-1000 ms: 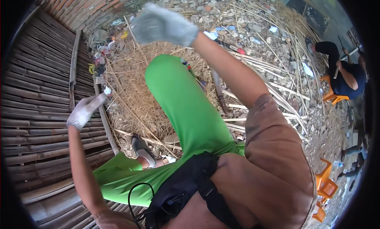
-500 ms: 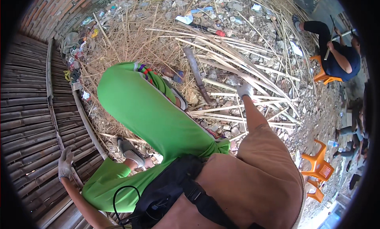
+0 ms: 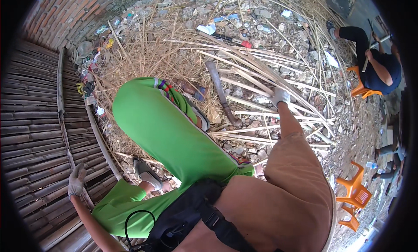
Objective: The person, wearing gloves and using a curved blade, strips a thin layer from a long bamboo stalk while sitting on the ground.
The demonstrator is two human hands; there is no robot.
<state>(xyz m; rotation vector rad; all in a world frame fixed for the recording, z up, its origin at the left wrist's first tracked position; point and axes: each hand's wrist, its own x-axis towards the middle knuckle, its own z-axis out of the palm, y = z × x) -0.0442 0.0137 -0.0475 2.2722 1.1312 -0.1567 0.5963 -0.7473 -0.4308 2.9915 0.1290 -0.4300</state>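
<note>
My right hand [image 3: 281,96], in a whitish glove, reaches forward into a spread of pale split bamboo strips [image 3: 252,84]. Its fingers close around some strips; how many is hidden. My left hand [image 3: 77,180], gloved as well, lies beside the dark bamboo slats [image 3: 32,160] on the left, with fingers stretched out and nothing in them. Between my bent knee and the strips rests a long dark tool [image 3: 217,84] resembling a machete, its narrow end toward me.
Dry straw-like shavings [image 3: 143,56] and stony rubble lie ahead. A brick wall [image 3: 65,17] stands far left. Another person [image 3: 379,69] sits on an orange stool at right, holding a stick. Orange plastic stools [image 3: 355,189] stand nearer on the right.
My right hand has moved slightly forward and right among the strips, and some strips there have shifted. The view has moved a little. My left hand stays by the slats.
</note>
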